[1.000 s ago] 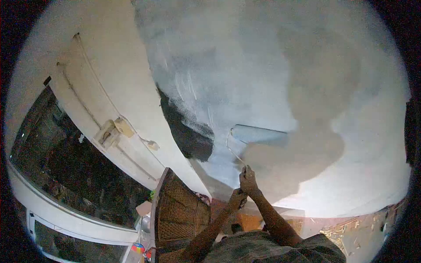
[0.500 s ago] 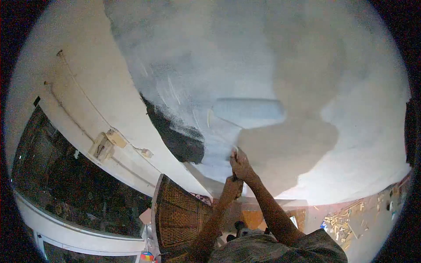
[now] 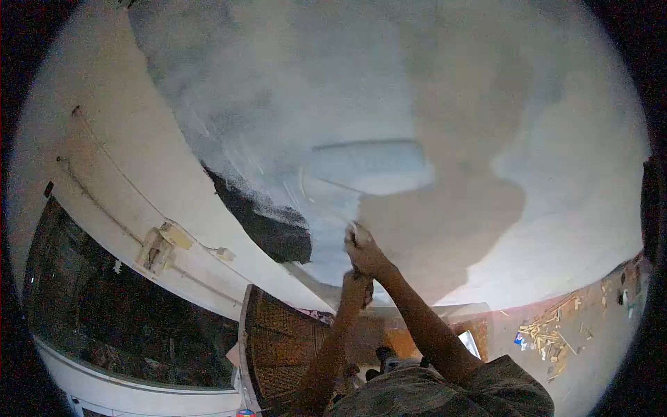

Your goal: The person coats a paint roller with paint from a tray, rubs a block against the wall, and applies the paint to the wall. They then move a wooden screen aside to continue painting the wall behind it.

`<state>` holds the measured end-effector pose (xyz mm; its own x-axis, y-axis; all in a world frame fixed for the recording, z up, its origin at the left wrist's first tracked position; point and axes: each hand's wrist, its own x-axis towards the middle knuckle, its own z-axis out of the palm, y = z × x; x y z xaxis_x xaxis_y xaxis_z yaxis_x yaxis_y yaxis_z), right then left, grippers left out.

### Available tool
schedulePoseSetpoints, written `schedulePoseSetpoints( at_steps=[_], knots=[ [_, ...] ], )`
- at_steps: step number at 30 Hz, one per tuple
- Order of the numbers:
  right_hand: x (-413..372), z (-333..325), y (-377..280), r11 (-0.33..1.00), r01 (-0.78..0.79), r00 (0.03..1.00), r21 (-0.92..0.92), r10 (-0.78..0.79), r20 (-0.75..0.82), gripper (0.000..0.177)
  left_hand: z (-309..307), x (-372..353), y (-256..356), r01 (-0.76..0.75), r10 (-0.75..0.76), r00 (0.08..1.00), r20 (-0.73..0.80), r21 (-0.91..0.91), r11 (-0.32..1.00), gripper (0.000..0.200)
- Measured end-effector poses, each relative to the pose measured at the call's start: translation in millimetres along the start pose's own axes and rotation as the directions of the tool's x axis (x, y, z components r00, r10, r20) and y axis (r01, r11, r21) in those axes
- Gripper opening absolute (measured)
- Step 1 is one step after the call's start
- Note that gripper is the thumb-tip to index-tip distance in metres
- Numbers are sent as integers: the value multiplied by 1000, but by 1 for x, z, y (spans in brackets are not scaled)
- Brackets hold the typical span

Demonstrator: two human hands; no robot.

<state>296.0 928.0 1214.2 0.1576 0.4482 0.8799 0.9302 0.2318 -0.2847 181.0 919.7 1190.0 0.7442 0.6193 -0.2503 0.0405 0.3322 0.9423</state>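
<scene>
A paint roller lies across the wall, its white sleeve blurred and level, with a thin wire frame running down to its handle. My right hand is closed around the upper part of that handle. Just below it, my left hand grips the handle's lower part. Pale whitish paint covers most of the wall, with streaks to the left of the roller. A bare dark patch shows at the wall's lower left. My shadow falls over the roller's right side and the wall beyond.
A woven wicker chair or panel stands low at left. A white side wall carries a switch box and cables above a dark window. Wood scraps litter the floor at lower right.
The view has shifted, and the roller and both hands now appear farther left in it. The roller stays against the wall, with both hands still closed on its handle.
</scene>
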Motion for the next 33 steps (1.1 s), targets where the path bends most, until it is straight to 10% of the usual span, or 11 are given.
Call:
schedulePoseSetpoints(
  at_steps=[4, 8, 10, 13, 16, 19, 22, 28, 33],
  knots=[
    [46, -31, -15, 787, -481, 864, 387, 348, 364, 24, 2, 8, 34, 20, -14, 998, 55, -108, 994, 25],
    [-3, -8, -1, 829, -436, 896, 350, 363, 256, 17, -17, 31, -55, -162, 175, 975, 137, -101, 982, 25],
    [-46, -2, 4, 780, -551, 823, 297, 450, 346, 14, -7, 13, -69, 106, -90, 991, 99, -172, 979, 26],
    [-108, 2, 14, 706, -660, 718, 255, 494, 490, 15, -2, -4, -112, 102, -89, 991, 100, -133, 986, 25],
    [-141, 1, 11, 898, -417, 882, 141, 362, 303, 14, 2, -14, -135, 76, -70, 994, 82, -71, 995, 24],
    [-147, -10, -5, 686, -694, 700, 217, 574, 425, 13, 4, -25, -149, 13, -14, 998, 60, 12, 1000, 24],
    [-137, -32, -25, 787, -555, 821, 271, 464, 334, 14, 14, -40, -163, -116, 116, 993, 11, 217, 969, 24],
    [-94, -60, -98, 450, -791, 573, 414, 781, 246, 15, 32, -56, -185, -329, 434, 900, -44, 587, 740, 24],
    [-90, -79, -97, 121, -706, 577, 698, 671, 466, 30, 21, -46, -190, -403, 519, 855, 13, 648, 647, 24]
  ],
)
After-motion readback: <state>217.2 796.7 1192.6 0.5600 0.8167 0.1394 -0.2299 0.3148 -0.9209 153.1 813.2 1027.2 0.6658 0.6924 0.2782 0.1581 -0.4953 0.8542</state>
